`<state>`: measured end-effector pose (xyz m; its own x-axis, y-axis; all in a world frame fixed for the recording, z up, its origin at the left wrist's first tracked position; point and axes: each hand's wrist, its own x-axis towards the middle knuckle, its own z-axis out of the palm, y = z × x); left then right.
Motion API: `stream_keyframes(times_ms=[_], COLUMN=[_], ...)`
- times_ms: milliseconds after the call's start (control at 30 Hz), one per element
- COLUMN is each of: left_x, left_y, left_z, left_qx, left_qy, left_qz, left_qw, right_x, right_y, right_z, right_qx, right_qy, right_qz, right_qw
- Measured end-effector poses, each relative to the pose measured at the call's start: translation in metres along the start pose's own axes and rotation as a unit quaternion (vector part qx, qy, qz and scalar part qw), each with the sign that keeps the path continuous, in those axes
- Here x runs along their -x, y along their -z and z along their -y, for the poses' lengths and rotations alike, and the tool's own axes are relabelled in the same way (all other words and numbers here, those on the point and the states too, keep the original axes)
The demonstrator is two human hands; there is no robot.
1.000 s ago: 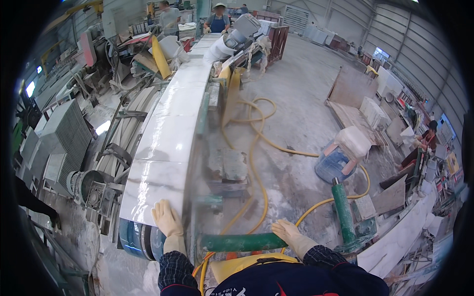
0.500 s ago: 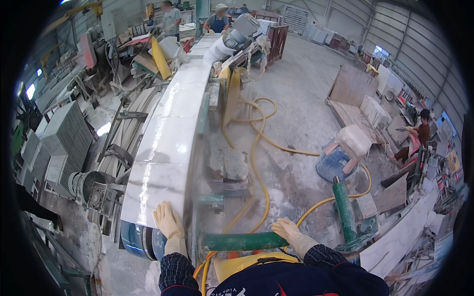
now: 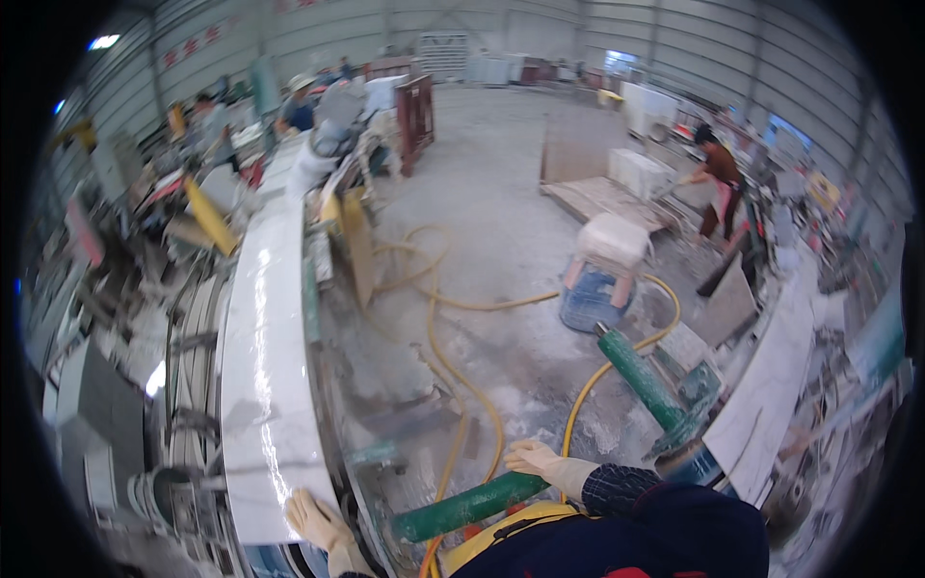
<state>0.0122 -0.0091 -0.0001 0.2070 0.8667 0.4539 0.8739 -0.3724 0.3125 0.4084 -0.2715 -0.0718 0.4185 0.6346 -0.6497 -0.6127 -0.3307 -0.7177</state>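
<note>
The left hand [image 3: 320,525], in a cream glove, lies flat on the right edge of the slab run [image 3: 265,385] at its near end, fingers straight and gripping nothing. The right hand [image 3: 549,464], gloved alike, rests over the far end of a green bar [image 3: 472,506], to the right of the slab run; whether its fingers curl round underneath I cannot tell.

Broadest is the grey floor [image 3: 472,183], spreading to the right of the slab run. The run itself is white and glossy, its pieces laid end to end, stretching away from the left hand. Well to its right slopes a grey-veined slab [image 3: 761,405]. Beyond the floor's middle, also right of the run, a co-worker in a brown top [image 3: 723,164] stands by a wooden platform [image 3: 602,200]. Nearer, on that same side, are a green cylinder [image 3: 641,376] (tilted, its tip toward the run) and a blue tub [image 3: 590,301]. Thinnest, a yellow hose [image 3: 511,303] loops between tub and run.
</note>
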Motion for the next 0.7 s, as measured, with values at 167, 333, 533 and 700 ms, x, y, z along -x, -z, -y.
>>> stream_keyframes(times_ms=[167, 333, 533, 700], left_x=[0.001, 0.002, 0.006, 0.009], left_y=[0.006, 0.018, 0.015, 0.013], left_z=[-0.002, -0.010, -0.004, 0.001], left_qx=[-0.002, -0.026, -0.053, -0.088], left_qy=[-0.034, -0.042, -0.095, -0.131], left_qz=[-0.024, -0.037, -0.082, -0.132], left_qw=[0.999, 0.998, 0.991, 0.979], right_x=[-0.017, -0.025, -0.023, -0.023], right_y=[-0.001, 0.000, -0.004, -0.002], right_z=[-0.017, -0.024, -0.024, -0.024], right_qx=[-0.014, -0.025, -0.061, -0.040], right_qy=[0.020, 0.049, 0.037, 0.057], right_qz=[-0.041, -0.031, -0.051, -0.026], right_qw=[0.999, 0.998, 0.996, 0.997])
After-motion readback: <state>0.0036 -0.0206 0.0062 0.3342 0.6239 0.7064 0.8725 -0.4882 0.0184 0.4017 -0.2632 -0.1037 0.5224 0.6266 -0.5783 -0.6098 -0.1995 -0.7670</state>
